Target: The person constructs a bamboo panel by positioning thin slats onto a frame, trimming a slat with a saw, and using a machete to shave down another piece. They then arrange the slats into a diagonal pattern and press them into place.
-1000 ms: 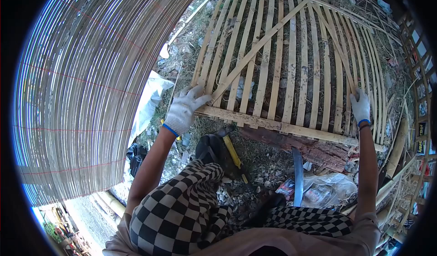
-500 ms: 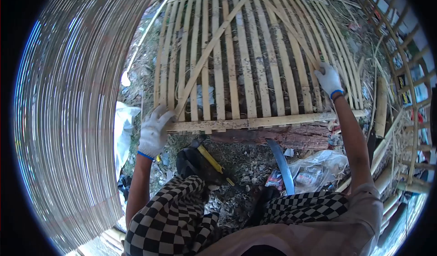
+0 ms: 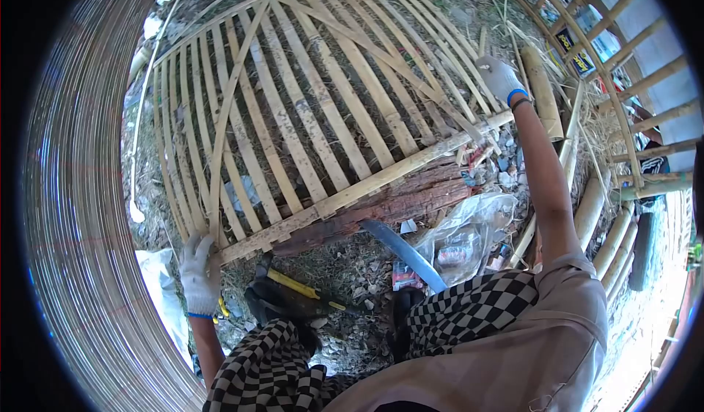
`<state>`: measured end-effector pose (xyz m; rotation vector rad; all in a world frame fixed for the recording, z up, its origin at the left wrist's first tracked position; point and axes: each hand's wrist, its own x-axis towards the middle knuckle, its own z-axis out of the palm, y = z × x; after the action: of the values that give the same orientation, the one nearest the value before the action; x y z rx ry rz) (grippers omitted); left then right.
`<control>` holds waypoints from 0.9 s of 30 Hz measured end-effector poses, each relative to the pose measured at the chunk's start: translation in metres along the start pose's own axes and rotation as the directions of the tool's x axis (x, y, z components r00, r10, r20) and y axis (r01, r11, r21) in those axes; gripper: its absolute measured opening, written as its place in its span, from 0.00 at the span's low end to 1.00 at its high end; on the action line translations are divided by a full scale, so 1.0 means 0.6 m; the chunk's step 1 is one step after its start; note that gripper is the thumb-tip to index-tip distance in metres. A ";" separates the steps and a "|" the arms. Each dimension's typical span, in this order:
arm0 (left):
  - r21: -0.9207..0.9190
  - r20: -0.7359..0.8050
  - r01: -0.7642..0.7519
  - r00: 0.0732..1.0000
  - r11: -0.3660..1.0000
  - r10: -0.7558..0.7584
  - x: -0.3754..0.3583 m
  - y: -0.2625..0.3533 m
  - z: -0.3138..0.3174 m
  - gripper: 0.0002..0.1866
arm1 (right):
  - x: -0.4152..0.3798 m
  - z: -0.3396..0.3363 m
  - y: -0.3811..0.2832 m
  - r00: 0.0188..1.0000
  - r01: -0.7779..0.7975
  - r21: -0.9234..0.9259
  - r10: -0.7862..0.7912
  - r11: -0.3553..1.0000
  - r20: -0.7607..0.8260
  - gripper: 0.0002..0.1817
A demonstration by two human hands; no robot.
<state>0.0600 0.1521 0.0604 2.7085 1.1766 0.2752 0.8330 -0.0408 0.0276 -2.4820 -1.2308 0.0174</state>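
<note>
A slatted bamboo panel [image 3: 323,208] lies ahead of me, with long strips crossed by two diagonal strips and a rail along the near edge. My left hand [image 3: 198,273], in a white glove with a blue cuff, is at the panel's near left corner, its fingers around the end of the slats and rail. At the panel's right side is my right hand [image 3: 500,81], gloved the same way, its fingers bent over the outer slats near the rail's end. Its fingertips are partly hidden.
Under the near rail lies a reddish-brown plank [image 3: 411,198]. A curved blade [image 3: 403,251], a yellow-handled tool [image 3: 293,284] and clear plastic [image 3: 469,229] are by my feet. A reed screen [image 3: 81,192] stands left; bamboo poles [image 3: 543,93] and a bamboo lattice [image 3: 612,89] are right.
The view has turned, so the panel appears tilted and further left. My right hand has moved from the diagonal strip to the panel's right edge. My left hand remains at the near left corner.
</note>
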 end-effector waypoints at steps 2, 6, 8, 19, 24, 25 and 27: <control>0.018 -0.006 0.009 1.000 1.000 -0.008 -0.001 0.007 -0.004 0.27 | -0.031 0.007 0.078 0.988 -0.055 0.005 0.055 0.998 -0.146 0.19; 0.010 0.005 0.019 1.000 1.000 -0.019 -0.004 -0.011 0.002 0.26 | -0.113 0.035 0.152 0.953 -0.281 -0.197 0.250 0.939 -0.170 0.26; 0.026 0.021 0.019 1.000 0.999 -0.019 -0.006 -0.018 0.006 0.27 | -0.136 0.043 0.174 0.948 -0.313 -0.282 0.280 0.907 -0.152 0.28; 0.071 0.002 -0.011 1.000 0.997 0.011 0.010 0.007 0.020 0.27 | -0.135 0.027 0.125 0.954 -0.299 -0.329 0.289 0.896 -0.079 0.30; 0.049 -0.003 -0.014 1.000 0.999 0.014 0.011 0.012 0.014 0.28 | -0.151 0.030 0.096 0.972 -0.198 -0.409 0.233 0.891 0.036 0.33; 0.055 -0.004 -0.013 1.000 0.998 0.013 0.010 0.010 0.014 0.28 | -0.152 0.027 0.089 0.957 -0.206 -0.477 0.277 0.855 0.084 0.37; 0.065 -0.007 -0.012 1.000 0.998 0.012 0.008 0.006 0.016 0.28 | -0.154 0.017 0.078 0.991 -0.102 -0.493 0.133 0.864 0.026 0.33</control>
<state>0.0680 0.1525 0.0522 2.7731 1.1914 0.2532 0.8102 -0.1344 -0.0113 -3.0127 -1.2234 -0.2201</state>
